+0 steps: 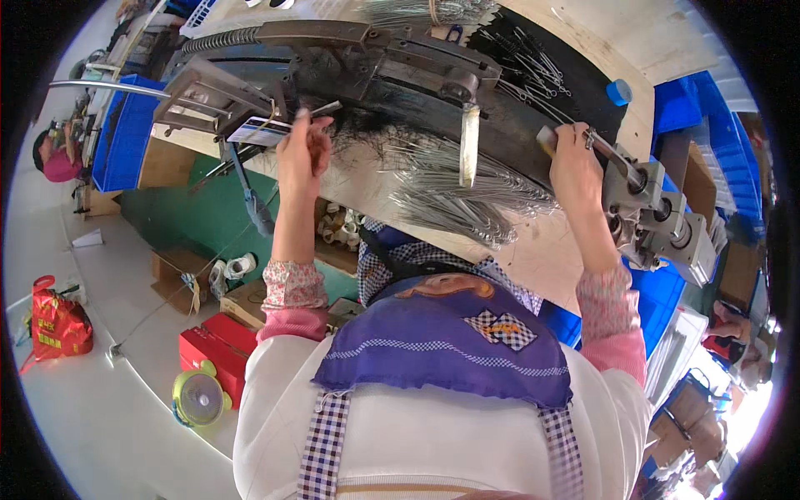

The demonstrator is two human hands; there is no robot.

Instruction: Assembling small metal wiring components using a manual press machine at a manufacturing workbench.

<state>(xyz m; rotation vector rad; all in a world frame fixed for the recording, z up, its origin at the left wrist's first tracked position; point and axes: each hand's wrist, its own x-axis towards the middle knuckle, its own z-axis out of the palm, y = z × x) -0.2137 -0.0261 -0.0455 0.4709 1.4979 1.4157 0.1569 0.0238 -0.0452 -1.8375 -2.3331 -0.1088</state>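
Note:
My left hand (pixel 304 154) is at the machine's left end, beside a welded metal frame (pixel 212 100). Its fingers are curled in next to a thin metal strip and dark loose bristles (pixel 371 123); what they pinch is hidden. Over at the right, my right hand (pixel 577 171) is closed near the metal shaft (pixel 618 160) of a chuck unit (pixel 658 204). A small pale, yellowish piece (pixel 546 139) shows by its fingertips, and I cannot tell what it grips. Between my hands lies a pile of bent silver wires (pixel 467 196) on the bench.
A pale upright bar (pixel 469 150) stands out from the machine bed. Looped wire pieces (pixel 529 62) lie on a black mat near a blue cap (pixel 618 92). Blue bins (pixel 125 137) flank the bench. On the floor are a red box (pixel 218 350) and a green fan (pixel 198 397).

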